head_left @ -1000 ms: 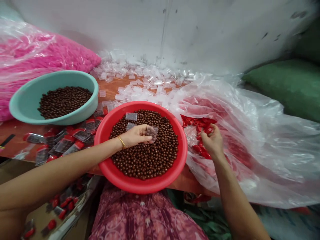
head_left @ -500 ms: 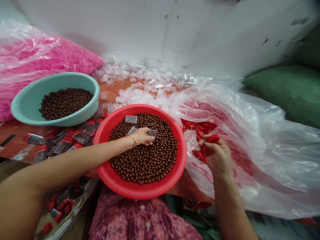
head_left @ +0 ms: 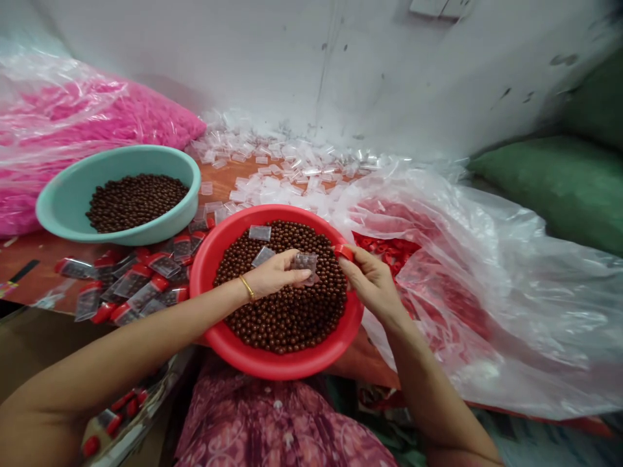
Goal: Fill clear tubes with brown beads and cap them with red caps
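A red basin (head_left: 277, 370) holds a heap of small round brown balls (head_left: 287, 318). Over the heap, my left hand (head_left: 280, 272) grips a small clear plastic box (head_left: 305, 263) between thumb and fingers; whether anything is inside it I cannot tell. To its right, at the basin's rim, my right hand (head_left: 372, 279) pinches a red plastic cap (head_left: 343, 251). Cap and box are apart. Two more clear boxes lie on the balls, one (head_left: 259, 232) near the far rim and another (head_left: 263, 256) just behind my left hand.
Left stands a teal basin (head_left: 53, 207) of brown balls, with red-capped clear boxes (head_left: 141, 279) piled before it. Loose clear boxes (head_left: 292, 162) cover the back. A plastic bag of red caps (head_left: 389, 250) lies right, a bag of pink pieces (head_left: 121, 110) far left.
My left hand has lifted the clear box a little and moved right. My right hand has come from the bag of red caps leftward to the basin's rim, with a red cap.
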Motion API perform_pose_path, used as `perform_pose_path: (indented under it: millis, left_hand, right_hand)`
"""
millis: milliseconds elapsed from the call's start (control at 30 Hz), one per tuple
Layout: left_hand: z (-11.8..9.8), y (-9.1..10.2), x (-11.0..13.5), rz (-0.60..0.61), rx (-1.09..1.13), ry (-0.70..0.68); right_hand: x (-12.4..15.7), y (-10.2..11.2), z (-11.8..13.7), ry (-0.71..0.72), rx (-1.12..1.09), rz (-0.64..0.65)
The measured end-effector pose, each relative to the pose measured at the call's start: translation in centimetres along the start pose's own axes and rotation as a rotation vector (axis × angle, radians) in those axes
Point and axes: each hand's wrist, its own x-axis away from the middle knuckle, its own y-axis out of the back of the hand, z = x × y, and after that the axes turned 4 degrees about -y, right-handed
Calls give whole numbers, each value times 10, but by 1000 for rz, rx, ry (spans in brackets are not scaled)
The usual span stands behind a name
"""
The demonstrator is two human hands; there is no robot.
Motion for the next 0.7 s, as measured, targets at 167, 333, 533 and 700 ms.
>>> perform_pose_path:
  millis: [167, 333, 533, 700]
  left_hand:
    - [3, -1, 0, 44, -30, -7]
    - [6, 3, -3, 139, -83, -20]
    - [2, 6, -2, 240, -13, 3]
    - [-1, 8, -4, 206, 144, -20]
  right_hand:
    - [-10, -12, 3, 77, 96, 82]
    - [-19, -12, 3, 152, 143, 248]
    - [-25, -2, 0, 178, 147, 405]
    - [-25, -4, -1, 138, 55, 377]
